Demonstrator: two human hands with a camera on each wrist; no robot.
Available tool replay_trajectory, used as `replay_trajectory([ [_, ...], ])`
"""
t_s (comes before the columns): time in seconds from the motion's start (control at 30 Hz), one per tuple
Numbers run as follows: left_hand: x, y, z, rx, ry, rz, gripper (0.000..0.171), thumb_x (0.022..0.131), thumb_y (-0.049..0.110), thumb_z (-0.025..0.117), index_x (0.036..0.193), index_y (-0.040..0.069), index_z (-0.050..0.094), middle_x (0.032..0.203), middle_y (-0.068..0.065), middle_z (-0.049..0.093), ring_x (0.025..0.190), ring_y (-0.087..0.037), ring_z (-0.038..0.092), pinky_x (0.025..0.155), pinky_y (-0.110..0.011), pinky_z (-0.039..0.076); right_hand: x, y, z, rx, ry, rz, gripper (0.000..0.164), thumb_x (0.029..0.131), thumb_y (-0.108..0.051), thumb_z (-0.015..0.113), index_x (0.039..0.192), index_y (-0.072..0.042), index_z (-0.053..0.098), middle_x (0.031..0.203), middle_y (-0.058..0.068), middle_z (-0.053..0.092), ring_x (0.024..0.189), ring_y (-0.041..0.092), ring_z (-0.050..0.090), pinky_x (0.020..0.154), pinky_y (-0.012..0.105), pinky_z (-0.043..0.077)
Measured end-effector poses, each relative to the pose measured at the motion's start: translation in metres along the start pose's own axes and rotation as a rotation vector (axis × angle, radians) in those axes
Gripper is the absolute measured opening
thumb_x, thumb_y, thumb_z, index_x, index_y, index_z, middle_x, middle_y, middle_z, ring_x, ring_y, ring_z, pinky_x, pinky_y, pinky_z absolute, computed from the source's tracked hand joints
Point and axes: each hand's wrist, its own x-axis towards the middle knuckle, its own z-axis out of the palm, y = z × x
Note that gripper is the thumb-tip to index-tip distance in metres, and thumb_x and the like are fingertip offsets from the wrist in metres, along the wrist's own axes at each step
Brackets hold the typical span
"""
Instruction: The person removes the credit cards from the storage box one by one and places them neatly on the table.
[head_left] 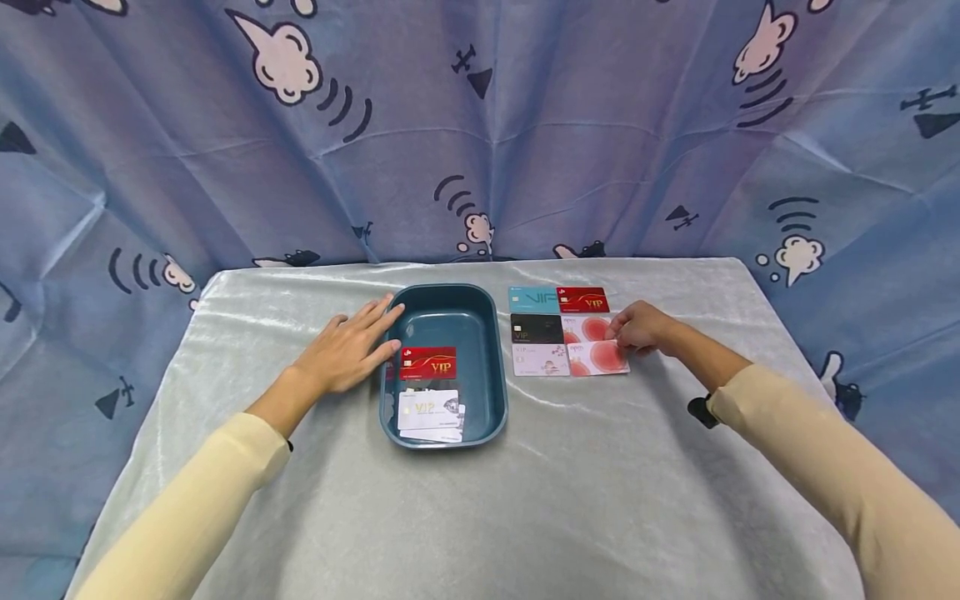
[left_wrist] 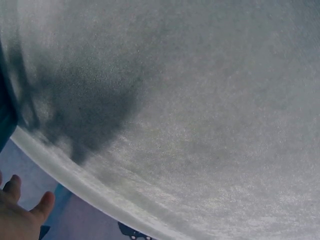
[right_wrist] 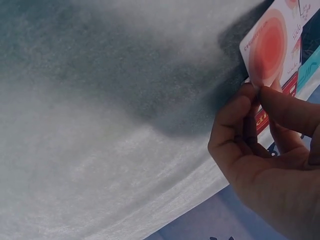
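Right of centre, head view: glossy white card with red circles (head_left: 597,358), corner pinched by the right hand (head_left: 643,327). Left of centre: left hand (head_left: 347,350), fingers spread, at the rim of a dark-blue rounded rectangular tray (head_left: 498,375). Risk: corner-only grip may slip, or drag the matching neighbour card (head_left: 583,329). Right wrist view alone details the pinch; head view alone, the tray's red card (head_left: 428,363).

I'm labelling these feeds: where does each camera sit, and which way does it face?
Head: on the person's head, facing forward and down at the tray and cards; left grip, right grip and sleeves show.
Left wrist: worn there, facing mostly the grey tablecloth; the left grip partly shows, lower left.
Right wrist: worn there, facing the right grip, which pinches a red-circled card.
Shared: head and right wrist both show the right grip and that card.
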Motion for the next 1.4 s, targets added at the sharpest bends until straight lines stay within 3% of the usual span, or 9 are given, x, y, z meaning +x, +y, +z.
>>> replay_trajectory([
  [0.43,0.000,0.001,-0.001,-0.002,-0.001,-0.005,0.066,0.105,0.046,0.042,0.161,0.020,0.019,0.167,-0.005,0.011,0.151,-0.030,0.017,0.113,-0.064,0.022,0.001,0.003,0.001,0.008,0.001,-0.006,0.021,0.090,-0.002,0.061,0.107,0.009,0.067,0.082,0.007,0.060,0.073,0.021,0.055,0.066,0.034,0.052],
  [0.7,-0.001,0.001,-0.001,-0.005,0.022,0.007,0.065,0.104,0.044,0.044,0.160,0.018,0.023,0.166,-0.008,0.015,0.150,-0.032,0.020,0.111,-0.065,0.023,0.001,-0.005,-0.007,-0.005,-0.045,0.023,0.026,0.095,-0.013,0.064,0.112,0.007,0.063,0.090,0.010,0.064,0.083,0.025,0.059,0.078,0.042,0.053],
  [0.9,-0.001,0.001,-0.001,-0.007,0.008,0.000,0.065,0.105,0.045,0.043,0.160,0.019,0.021,0.167,-0.006,0.013,0.151,-0.031,0.019,0.112,-0.064,0.022,-0.002,-0.031,-0.011,0.018,-0.047,0.013,0.034,0.096,-0.019,0.064,0.118,0.005,0.056,0.110,0.020,0.063,0.099,0.034,0.060,0.089,0.046,0.053],
  [1.07,0.000,0.000,0.000,-0.011,-0.005,-0.004,0.066,0.105,0.046,0.042,0.161,0.019,0.020,0.167,-0.005,0.011,0.151,-0.031,0.017,0.113,-0.064,0.021,-0.006,-0.060,-0.007,0.059,-0.062,-0.061,0.040,0.096,-0.019,0.064,0.126,0.005,0.055,0.118,0.022,0.058,0.102,0.034,0.061,0.091,0.040,0.054],
  [1.2,0.000,0.001,0.000,-0.012,-0.002,-0.006,0.066,0.104,0.046,0.043,0.161,0.019,0.020,0.167,-0.005,0.011,0.151,-0.031,0.017,0.113,-0.065,0.021,-0.009,-0.082,-0.001,0.112,-0.108,-0.124,0.045,0.098,-0.016,0.061,0.134,0.009,0.050,0.130,0.028,0.057,0.109,0.036,0.066,0.096,0.043,0.052],
  [1.4,0.000,0.000,0.000,-0.006,0.010,0.001,0.066,0.104,0.045,0.044,0.160,0.018,0.021,0.167,-0.006,0.012,0.151,-0.031,0.018,0.112,-0.065,0.022,-0.010,-0.108,0.013,0.199,-0.153,-0.176,0.050,0.099,-0.015,0.059,0.139,0.010,0.044,0.136,0.031,0.053,0.117,0.038,0.062,0.098,0.045,0.049],
])
